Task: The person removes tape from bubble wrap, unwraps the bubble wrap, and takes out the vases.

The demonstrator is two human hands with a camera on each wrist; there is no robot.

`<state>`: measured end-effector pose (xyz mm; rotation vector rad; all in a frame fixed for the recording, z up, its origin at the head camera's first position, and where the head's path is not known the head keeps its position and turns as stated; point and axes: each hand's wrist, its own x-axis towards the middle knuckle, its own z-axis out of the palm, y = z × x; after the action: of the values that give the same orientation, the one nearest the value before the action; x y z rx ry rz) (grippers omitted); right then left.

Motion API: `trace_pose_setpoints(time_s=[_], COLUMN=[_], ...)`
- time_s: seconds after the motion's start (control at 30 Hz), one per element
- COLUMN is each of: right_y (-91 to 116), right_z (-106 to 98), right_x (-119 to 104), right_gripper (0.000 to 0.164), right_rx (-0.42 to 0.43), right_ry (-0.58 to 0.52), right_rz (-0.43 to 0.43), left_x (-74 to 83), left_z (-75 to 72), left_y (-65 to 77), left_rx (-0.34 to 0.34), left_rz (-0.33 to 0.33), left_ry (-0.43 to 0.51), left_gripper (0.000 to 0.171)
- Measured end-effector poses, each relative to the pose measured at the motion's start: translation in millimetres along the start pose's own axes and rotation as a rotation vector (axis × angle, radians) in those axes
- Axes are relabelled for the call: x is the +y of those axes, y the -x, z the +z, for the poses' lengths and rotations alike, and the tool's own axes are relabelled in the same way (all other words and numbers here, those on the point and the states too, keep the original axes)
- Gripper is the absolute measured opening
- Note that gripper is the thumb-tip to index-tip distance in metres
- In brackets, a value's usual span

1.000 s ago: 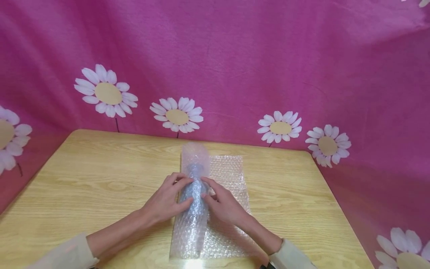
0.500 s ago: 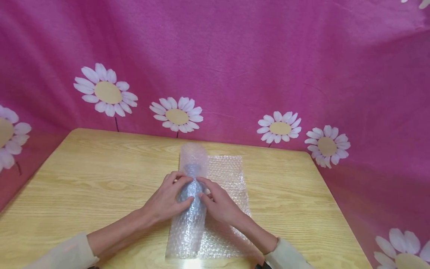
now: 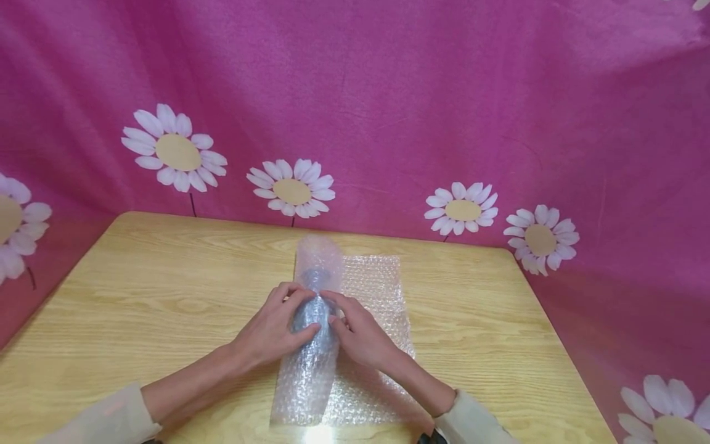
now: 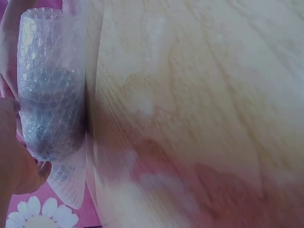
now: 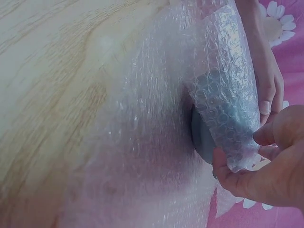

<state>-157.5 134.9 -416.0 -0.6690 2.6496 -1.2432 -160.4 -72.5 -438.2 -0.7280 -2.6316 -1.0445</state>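
Note:
A sheet of bubble wrap (image 3: 377,283) lies on the table, its left part rolled over a blue-grey object with a narrow neck. In the right wrist view, a bare side of the blue-grey object (image 5: 203,137) shows at the roll's open edge; its exact kind is unclear under the plastic. My left hand (image 3: 269,333) holds the roll from the left, thumb and fingers curved over it. From the right, my right hand (image 3: 363,336) grips the wrap over the object, thumb near the other thumb. The index fingertips of both hands nearly meet on top.
The wooden table (image 3: 166,277) extends to both sides of the wrap. A pink cloth (image 3: 377,123) with white daisies hangs behind and beside it. Right of the roll, the remaining wrap lies flat.
The roll has shifted slightly left, and my right hand has moved a little left with it. My left hand has stayed nearly in place.

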Motion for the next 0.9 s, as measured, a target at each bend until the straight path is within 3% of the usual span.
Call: trace_pose_setpoints(time_s=[0.9], right_y=[-14], right_z=[14], right_x=[-15], right_gripper=[0.046], right_rx=[-0.027], right_ry=[-0.023], right_rz=[-0.036], left_x=[-16.9], left_z=[-19.0], left_y=[15.8], left_rx=[-0.04], left_rz=[-0.133], left_ry=[0.045], left_gripper=[0.059])
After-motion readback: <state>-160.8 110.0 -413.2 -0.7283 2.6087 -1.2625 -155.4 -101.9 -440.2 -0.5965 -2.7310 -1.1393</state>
